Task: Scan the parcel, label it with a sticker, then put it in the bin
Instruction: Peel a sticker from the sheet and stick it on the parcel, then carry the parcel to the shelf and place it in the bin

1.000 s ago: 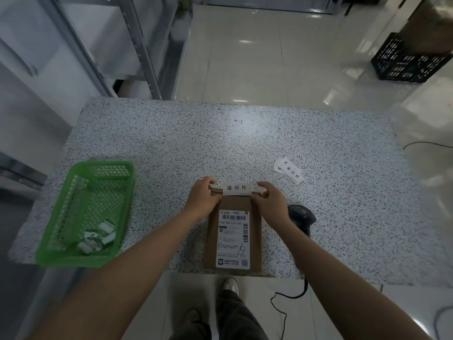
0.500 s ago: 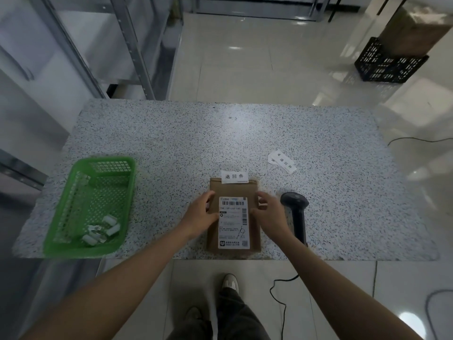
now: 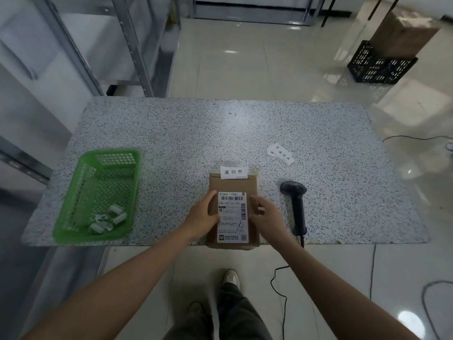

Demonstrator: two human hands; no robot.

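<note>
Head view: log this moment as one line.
parcel: flat at table front edge | sticker: on parcel's far edge | left hand, right hand: at parcel's sides | scanner: lying right | bin: left

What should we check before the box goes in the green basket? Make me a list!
1. Sticker on the parcel: ok, it sits at the far edge.
2. Both hands on the parcel: ok, left hand and right hand flank it.
3. Firm grip: cannot tell.
4. Room in the green basket: ok, only small paper scraps at its near end.
5. Scanner out of the way: ok, it lies to the right, basket is left.
6. Parcel already scanned: cannot tell.
</note>
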